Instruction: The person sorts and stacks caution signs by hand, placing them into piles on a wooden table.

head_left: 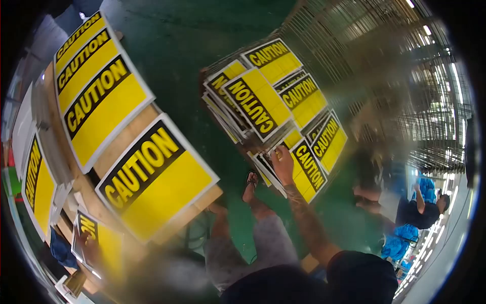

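Note:
My right hand (pixel 283 164) reaches out over a stack of yellow and black caution signs. Its fingers are curled at the edge of a caution sign (pixel 292 139) near the stack's front corner and appear to pinch it. Beside it lie another caution sign (pixel 308 164) and, farther back, a caution sign (pixel 258 104) turned at an angle. I cannot make out my left hand; the lower left is blurred. On the wooden table to the left, a large caution sign (pixel 157 177) lies flat near the edge.
Overlapping caution signs (pixel 104 101) cover the table's far part. A blurred hand (pixel 90 248), seemingly another person's, touches a sign at lower left. Wire racks (pixel 369 55) stand at upper right. A person in dark clothing (pixel 417 213) is by blue bundles (pixel 400 245). Green floor (pixel 185 81) separates the stacks.

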`<control>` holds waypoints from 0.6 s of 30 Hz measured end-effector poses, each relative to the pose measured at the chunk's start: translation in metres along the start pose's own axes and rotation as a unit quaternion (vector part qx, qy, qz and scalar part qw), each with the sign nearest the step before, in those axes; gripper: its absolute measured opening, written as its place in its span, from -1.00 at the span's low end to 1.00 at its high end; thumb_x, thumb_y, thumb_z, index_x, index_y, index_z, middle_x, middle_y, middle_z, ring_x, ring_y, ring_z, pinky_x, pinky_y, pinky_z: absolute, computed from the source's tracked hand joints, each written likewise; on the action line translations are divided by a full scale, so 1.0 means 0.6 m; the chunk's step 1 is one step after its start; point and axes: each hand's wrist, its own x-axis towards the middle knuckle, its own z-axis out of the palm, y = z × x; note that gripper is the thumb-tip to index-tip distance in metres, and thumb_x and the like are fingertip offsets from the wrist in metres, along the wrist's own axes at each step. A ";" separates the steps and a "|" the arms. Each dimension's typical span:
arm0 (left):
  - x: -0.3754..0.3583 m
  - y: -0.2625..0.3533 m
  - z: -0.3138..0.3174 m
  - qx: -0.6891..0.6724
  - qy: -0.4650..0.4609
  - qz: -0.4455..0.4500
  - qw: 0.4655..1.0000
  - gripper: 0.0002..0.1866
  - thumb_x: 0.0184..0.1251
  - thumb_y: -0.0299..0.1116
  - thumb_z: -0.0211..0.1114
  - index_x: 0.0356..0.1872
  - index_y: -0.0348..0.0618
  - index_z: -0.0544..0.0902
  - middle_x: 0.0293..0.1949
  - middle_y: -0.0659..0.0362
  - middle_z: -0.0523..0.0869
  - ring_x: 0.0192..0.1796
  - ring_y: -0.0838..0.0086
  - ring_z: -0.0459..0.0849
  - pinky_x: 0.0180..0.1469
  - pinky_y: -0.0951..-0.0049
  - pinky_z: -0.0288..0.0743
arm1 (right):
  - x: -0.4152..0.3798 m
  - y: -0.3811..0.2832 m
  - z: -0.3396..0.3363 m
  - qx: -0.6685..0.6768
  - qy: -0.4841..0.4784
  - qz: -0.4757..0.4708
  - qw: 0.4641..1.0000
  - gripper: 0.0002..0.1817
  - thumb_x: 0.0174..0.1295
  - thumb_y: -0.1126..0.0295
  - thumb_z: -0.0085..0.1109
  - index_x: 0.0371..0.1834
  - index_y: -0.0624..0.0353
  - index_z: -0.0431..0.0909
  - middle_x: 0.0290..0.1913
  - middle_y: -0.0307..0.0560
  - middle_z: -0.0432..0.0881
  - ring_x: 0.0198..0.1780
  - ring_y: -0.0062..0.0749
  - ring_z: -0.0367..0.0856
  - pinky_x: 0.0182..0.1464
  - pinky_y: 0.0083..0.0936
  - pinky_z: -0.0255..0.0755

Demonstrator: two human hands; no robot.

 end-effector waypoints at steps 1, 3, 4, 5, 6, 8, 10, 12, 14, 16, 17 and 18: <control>-0.007 0.033 -0.015 -0.010 0.012 -0.077 0.997 -0.50 0.73 -0.09 0.10 0.50 -0.12 0.42 0.41 0.03 0.48 0.15 0.37 0.55 0.32 0.34 0.46 | -0.022 0.136 0.009 -0.105 0.018 -0.043 0.993 -0.52 0.44 0.08 0.34 0.20 0.25 0.67 0.06 0.17 0.76 0.11 0.18 0.69 0.20 0.01 0.55; -0.026 0.088 -0.046 -0.014 0.041 -0.191 0.981 -0.55 0.73 -0.11 0.11 0.43 -0.11 0.44 0.33 0.06 0.49 0.10 0.39 0.55 0.26 0.36 0.46 | -0.055 0.204 -0.026 -0.132 -0.069 0.028 0.988 -0.55 0.39 0.12 0.37 0.19 0.19 0.64 0.04 0.13 0.74 0.15 0.14 0.67 0.23 0.03 0.51; -0.039 0.114 -0.060 -0.011 0.047 -0.229 0.972 -0.58 0.72 -0.11 0.11 0.39 -0.11 0.45 0.29 0.08 0.50 0.07 0.40 0.55 0.22 0.37 0.46 | -0.068 0.210 -0.042 -0.117 -0.121 0.061 0.984 -0.58 0.38 0.17 0.38 0.18 0.18 0.63 0.01 0.13 0.74 0.14 0.11 0.67 0.22 0.01 0.51; -0.054 0.139 -0.077 -0.005 0.051 -0.258 0.965 -0.61 0.72 -0.12 0.12 0.35 -0.10 0.46 0.25 0.09 0.50 0.05 0.42 0.55 0.19 0.37 0.46 | -0.083 0.220 -0.044 -0.116 -0.138 0.041 0.983 -0.59 0.38 0.19 0.38 0.17 0.19 0.63 -0.01 0.13 0.74 0.12 0.11 0.68 0.20 0.01 0.52; -0.069 0.165 -0.093 0.003 0.054 -0.282 0.958 -0.64 0.72 -0.13 0.13 0.31 -0.09 0.47 0.21 0.11 0.51 0.02 0.43 0.55 0.16 0.38 0.45 | -0.090 0.227 -0.039 -0.113 -0.154 0.016 0.981 -0.60 0.37 0.22 0.38 0.16 0.20 0.63 -0.02 0.13 0.73 0.10 0.11 0.69 0.18 0.01 0.53; -0.113 0.207 -0.140 0.014 0.066 -0.342 0.937 -0.69 0.71 -0.14 0.14 0.24 -0.08 0.50 0.13 0.14 0.51 -0.03 0.45 0.55 0.09 0.39 0.45 | -0.087 0.258 -0.027 -0.081 -0.158 0.012 0.984 -0.63 0.36 0.25 0.38 0.12 0.21 0.64 -0.05 0.13 0.73 0.05 0.11 0.70 0.14 0.01 0.54; -0.187 0.254 -0.220 0.025 0.085 -0.417 0.905 -0.74 0.71 -0.16 0.15 0.16 -0.07 0.52 0.06 0.17 0.52 -0.08 0.47 0.55 0.02 0.41 0.45 | -0.080 0.291 0.004 -0.007 -0.165 0.046 0.985 -0.66 0.34 0.29 0.38 0.08 0.21 0.64 -0.09 0.14 0.72 -0.01 0.12 0.72 0.09 0.01 0.56; -0.290 0.316 -0.314 0.031 0.107 -0.497 0.860 -0.79 0.70 -0.17 0.16 0.09 -0.06 0.54 -0.02 0.20 0.53 -0.14 0.50 0.55 -0.05 0.42 0.44 | -0.075 0.279 -0.009 -0.021 -0.147 -0.005 0.989 -0.67 0.31 0.20 0.43 -0.03 0.17 0.63 -0.11 0.12 0.68 -0.03 0.22 0.67 -0.01 0.01 0.54; -0.375 0.387 -0.382 -0.003 0.127 -0.568 0.813 -0.82 0.69 -0.18 0.18 0.01 -0.04 0.56 -0.10 0.23 0.54 -0.19 0.52 0.55 -0.11 0.44 0.44 | -0.066 0.266 -0.071 0.031 -0.179 -0.034 0.983 -0.69 0.34 0.25 0.45 -0.09 0.23 0.58 -0.22 0.09 0.63 -0.17 0.15 0.63 -0.10 -0.07 0.51; -0.449 0.464 -0.441 -0.069 0.137 -0.632 0.759 -0.84 0.69 -0.20 0.19 -0.06 -0.03 0.58 -0.18 0.27 0.55 -0.24 0.54 0.54 -0.18 0.45 0.43 | -0.029 0.189 -0.210 0.072 -0.249 0.003 0.966 -0.69 0.35 0.30 0.46 -0.10 0.26 0.55 -0.27 0.06 0.59 -0.26 0.02 0.58 -0.19 -0.18 0.49; -0.480 0.506 -0.465 -0.119 0.129 -0.655 0.735 -0.84 0.68 -0.20 0.19 -0.10 -0.03 0.60 -0.22 0.28 0.55 -0.27 0.56 0.54 -0.22 0.46 0.43 | -0.008 0.140 -0.291 0.060 -0.247 0.039 0.967 -0.71 0.33 0.35 0.46 -0.12 0.26 0.53 -0.28 0.04 0.57 -0.29 -0.07 0.56 -0.20 -0.22 0.48; -0.503 0.545 -0.483 -0.179 0.114 -0.673 0.709 -0.84 0.68 -0.21 0.20 -0.14 -0.02 0.61 -0.26 0.30 0.56 -0.30 0.57 0.54 -0.25 0.47 0.43 | 0.014 0.115 -0.368 0.059 -0.217 0.034 0.974 -0.75 0.33 0.39 0.44 -0.10 0.25 0.56 -0.25 -0.02 0.60 -0.27 -0.15 0.57 -0.19 -0.28 0.49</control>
